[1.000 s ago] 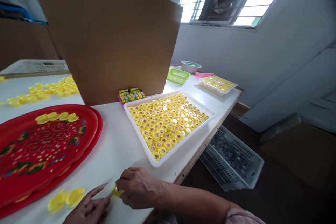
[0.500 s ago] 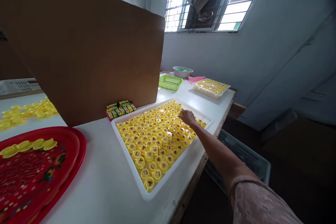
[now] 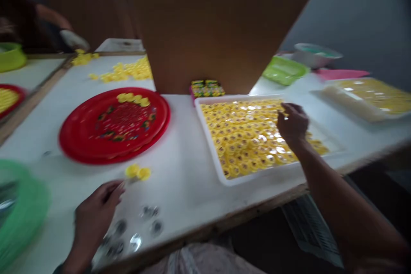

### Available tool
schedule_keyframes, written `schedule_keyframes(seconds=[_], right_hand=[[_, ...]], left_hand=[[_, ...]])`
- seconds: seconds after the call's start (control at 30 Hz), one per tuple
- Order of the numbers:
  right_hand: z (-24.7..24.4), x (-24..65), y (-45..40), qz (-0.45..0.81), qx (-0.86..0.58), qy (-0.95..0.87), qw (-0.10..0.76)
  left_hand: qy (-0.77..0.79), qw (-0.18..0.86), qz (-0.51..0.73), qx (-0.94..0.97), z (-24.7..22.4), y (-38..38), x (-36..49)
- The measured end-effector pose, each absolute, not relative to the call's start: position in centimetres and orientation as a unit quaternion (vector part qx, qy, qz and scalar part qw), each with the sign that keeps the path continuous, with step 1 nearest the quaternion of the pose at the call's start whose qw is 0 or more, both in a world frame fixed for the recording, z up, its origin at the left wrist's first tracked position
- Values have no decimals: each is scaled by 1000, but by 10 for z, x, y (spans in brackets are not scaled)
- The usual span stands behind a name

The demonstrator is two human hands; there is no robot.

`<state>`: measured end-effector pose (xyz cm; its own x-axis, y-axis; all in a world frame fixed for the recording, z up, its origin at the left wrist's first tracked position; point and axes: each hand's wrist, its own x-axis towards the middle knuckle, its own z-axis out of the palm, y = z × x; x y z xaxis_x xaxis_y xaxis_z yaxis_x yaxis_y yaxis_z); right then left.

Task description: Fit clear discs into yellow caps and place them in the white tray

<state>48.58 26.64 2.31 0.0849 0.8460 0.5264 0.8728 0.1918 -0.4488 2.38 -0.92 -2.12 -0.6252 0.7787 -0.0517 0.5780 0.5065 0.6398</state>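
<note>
My right hand (image 3: 293, 125) is over the far right part of a white tray (image 3: 210, 147), fingers curled in a pinch, with a bit of a small round yellow piece (image 3: 284, 114) showing at the fingertips. Rows of round yellow pieces (image 3: 244, 137) with dark printed centres fill most of that tray. At lower left, my left hand (image 3: 96, 212) is closed in a pinch just above the table; what it holds, if anything, is blurred. Near its fingertips lie a few plain yellow pieces (image 3: 138, 172). Several shiny, clear-looking discs (image 3: 156, 227) are scattered to its right.
Red plates (image 3: 80, 137) with yellow pieces stand left of the tray. A brown board (image 3: 218, 30) rises behind small green-yellow boxes (image 3: 207, 89). A green basin (image 3: 28, 209) is at left, a second filled tray (image 3: 359, 102) at right. Another person's arm (image 3: 54, 17) shows at far left.
The view has swung left and down, bringing my left hand, the loose discs and the green basin into sight. My right hand stays over the far right part of the tray.
</note>
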Motion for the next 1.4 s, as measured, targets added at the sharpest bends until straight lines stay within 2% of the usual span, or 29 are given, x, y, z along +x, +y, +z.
schedule_keyframes(seconds=[0.07, 0.13, 0.23, 0.4, 0.57, 0.8, 1.03, 1.17, 1.27, 1.4], right_hand=[[20, 440, 227, 2, -541, -749, 383], [14, 385, 175, 82, -398, -834, 373], [2, 305, 98, 237, -210, -913, 256], [-21, 231, 50, 271, -121, -946, 128], [-38, 226, 52, 265, -146, -948, 99], [-37, 256, 61, 287, -243, -912, 164], [-29, 272, 54, 279, -233, -928, 86], [-37, 263, 51, 292, -250, -919, 91], [-43, 260, 52, 324, -288, -895, 107], [-47, 261, 51, 434, -350, -819, 138]], left_hand=[[850, 185, 311, 383, -13, -13, 26], [831, 203, 323, 404, -14, -12, 28], [790, 244, 308, 470, -22, -18, 33], [694, 278, 256, 613, -28, -34, 47], [664, 290, 232, 649, -28, -40, 50], [671, 256, 194, 668, -22, -45, 47], [599, 256, 203, 731, -22, -30, 69], [618, 259, 191, 717, -27, -23, 77], [631, 255, 198, 705, -29, -19, 79], [629, 283, 231, 687, -29, -13, 83]])
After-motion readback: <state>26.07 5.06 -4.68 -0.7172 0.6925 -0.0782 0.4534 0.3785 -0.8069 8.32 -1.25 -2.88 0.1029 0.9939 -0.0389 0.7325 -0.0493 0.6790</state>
